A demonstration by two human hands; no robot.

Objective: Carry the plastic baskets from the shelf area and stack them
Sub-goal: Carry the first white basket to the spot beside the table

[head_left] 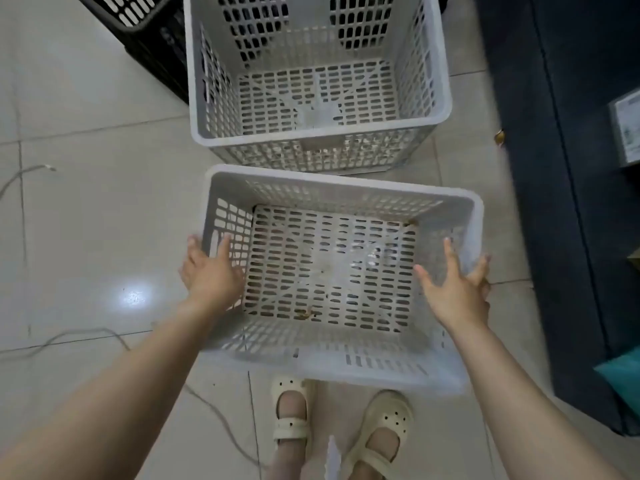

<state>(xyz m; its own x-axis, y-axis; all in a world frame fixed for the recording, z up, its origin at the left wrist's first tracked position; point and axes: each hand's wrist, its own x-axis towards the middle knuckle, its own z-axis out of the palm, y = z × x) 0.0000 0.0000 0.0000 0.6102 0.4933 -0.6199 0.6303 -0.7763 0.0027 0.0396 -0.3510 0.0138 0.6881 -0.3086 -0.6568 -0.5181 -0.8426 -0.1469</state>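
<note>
I hold a white perforated plastic basket (pixel 346 187) in front of me, above the floor and my feet. My left hand (pixel 209 271) grips its left rim, fingers inside the wall and thumb outside. My right hand (pixel 457 285) clasps the right rim the same way. The basket is empty apart from small bits of debris on its bottom. Just beyond it, a second white basket (pixel 322 135) stands on the floor, also empty, seated on top of another white basket whose wall shows beneath its rim.
A black perforated crate (pixel 152 36) stands at the far left beside the white stack. A dark blue cabinet (pixel 554 168) runs along the right side. Thin grey cables (pixel 104 336) trail over the tiled floor at the left.
</note>
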